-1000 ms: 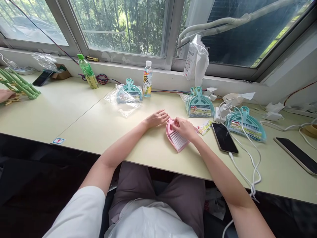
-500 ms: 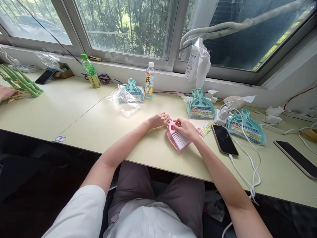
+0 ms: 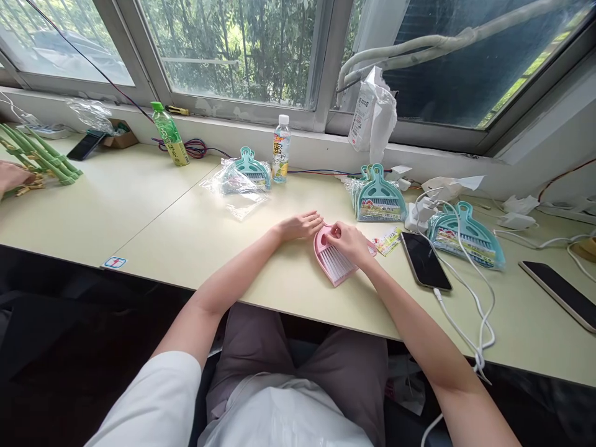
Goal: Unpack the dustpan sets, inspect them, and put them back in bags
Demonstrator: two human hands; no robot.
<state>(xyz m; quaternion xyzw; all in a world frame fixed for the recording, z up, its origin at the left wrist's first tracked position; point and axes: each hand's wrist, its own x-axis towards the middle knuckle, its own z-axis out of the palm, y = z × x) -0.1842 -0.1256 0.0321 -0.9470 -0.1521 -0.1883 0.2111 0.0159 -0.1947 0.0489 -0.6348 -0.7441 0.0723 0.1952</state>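
Pink brush [image 3: 336, 262] sat just under right grip [image 3: 349, 242], pinched; left grip [image 3: 302, 225] was at dustpan's [image 3: 318, 251] top end, hold unclear.

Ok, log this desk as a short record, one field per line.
Left hand: fingers at the handle end of the pink dustpan
Right hand: pinching the brush over the dustpan
Right of the dustpan: card, then a phone with a white cable
Teal sets: one group beside the white-capped bottle, two farther right
Far left: another person's hand at green stalks
Hidden: most of the dustpan's handle
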